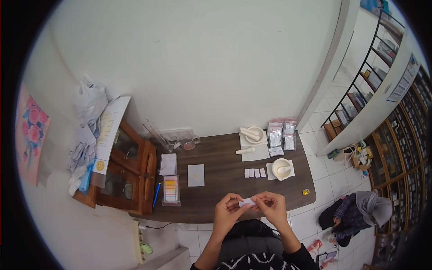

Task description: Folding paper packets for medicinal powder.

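Observation:
Between my left hand (229, 211) and my right hand (271, 207), a small folded white paper (247, 202) is pinched by the fingertips of both, above the table's near edge. Beyond it lie several small folded white papers (257, 173) in a row. To their right, a white mortar (278, 174) holding a small white scoop or spatula stands on a white sheet. A flat white paper (196, 180) with a little yellowish matter at its middle lies further left.
Another mortar (259, 131) with a pestle, a loose pestle (245, 151) and bagged packets (275, 135) stand at the back right. Paper stack (168, 164), plastic packet (171, 199), blue pen (156, 194) and wooden cabinet (146, 179) are at left. A person (354, 212) crouches at right.

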Demonstrator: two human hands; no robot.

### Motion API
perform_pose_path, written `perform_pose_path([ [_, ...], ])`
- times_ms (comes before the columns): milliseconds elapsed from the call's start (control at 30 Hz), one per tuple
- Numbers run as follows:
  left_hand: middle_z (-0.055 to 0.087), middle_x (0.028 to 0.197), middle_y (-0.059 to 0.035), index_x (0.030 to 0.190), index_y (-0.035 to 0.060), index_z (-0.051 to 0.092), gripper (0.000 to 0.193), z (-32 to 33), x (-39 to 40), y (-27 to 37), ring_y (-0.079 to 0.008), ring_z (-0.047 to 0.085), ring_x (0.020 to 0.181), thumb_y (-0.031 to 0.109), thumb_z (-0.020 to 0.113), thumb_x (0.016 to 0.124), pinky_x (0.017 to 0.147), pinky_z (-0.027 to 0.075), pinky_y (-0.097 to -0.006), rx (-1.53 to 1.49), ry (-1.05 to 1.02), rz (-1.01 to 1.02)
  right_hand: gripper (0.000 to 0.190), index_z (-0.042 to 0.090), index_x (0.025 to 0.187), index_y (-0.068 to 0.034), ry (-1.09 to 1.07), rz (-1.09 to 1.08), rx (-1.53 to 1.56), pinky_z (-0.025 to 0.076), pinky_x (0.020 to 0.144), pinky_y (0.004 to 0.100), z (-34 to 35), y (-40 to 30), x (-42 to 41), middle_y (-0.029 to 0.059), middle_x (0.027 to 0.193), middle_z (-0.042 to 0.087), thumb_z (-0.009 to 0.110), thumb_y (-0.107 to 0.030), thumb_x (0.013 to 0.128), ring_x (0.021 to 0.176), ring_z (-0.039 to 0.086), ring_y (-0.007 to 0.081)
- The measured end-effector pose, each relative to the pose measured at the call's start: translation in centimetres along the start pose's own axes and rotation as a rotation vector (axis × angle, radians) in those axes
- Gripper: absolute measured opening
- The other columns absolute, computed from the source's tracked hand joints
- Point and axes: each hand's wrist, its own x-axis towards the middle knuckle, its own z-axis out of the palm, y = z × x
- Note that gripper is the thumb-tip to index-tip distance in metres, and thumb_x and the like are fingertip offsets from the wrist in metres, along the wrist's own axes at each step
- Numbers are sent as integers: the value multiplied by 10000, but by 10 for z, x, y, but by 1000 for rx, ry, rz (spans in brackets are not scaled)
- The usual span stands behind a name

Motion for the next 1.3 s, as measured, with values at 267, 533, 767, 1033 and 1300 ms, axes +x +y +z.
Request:
perform_pose_path([
  [267, 696, 934, -115, 1014, -24, 648, 220, 1, -2, 2, -147, 665, 837, -80, 678, 803, 807, 528, -230, -17, -21, 77, 136, 680, 960, 85, -70, 49, 246, 544, 631, 195, -7, 2, 3, 133, 765, 696, 659, 2, 854, 662, 671, 141],
  [533, 702, 972, -114, 1018, -26, 678, 222, -3, -2, 10, -151, 669, 843, -67, 688, 800, 810, 540, -240, 13, -32, 65, 182, 670, 994, 86, -125, 74, 308, 557, 657, 217, -9, 3, 4, 168, 812, 704, 680, 46, 816, 691, 689, 193],
  [767, 706, 995, -91, 1029, 3, 697, 247, -5, -1, 13, -151, 666, 864, -58, 698, 789, 808, 555, -254, 76, -56, 65, 187, 666, 994, 79, -121, 61, 243, 558, 656, 216, -6, 5, 2, 169, 813, 706, 677, 67, 808, 700, 696, 195],
  [1033, 705, 1020, -90, 1001, 29, 716, 258, 0, -3, 32, -160, 650, 928, -62, 707, 760, 787, 550, -248, 477, 26, 374, 200, 656, 1009, 60, -119, 35, 300, 555, 650, 213, -7, -7, 1, 152, 788, 704, 666, 74, 810, 699, 697, 188],
  [1300, 707, 1049, -50, 1008, 31, 720, 198, -6, 5, 15, -125, 653, 885, 1, 688, 815, 682, 531, -228, 676, -35, 684, 197, 660, 1007, 41, -151, 30, 254, 539, 667, 209, -8, -9, 2, 128, 804, 703, 671, 58, 811, 720, 682, 159],
])
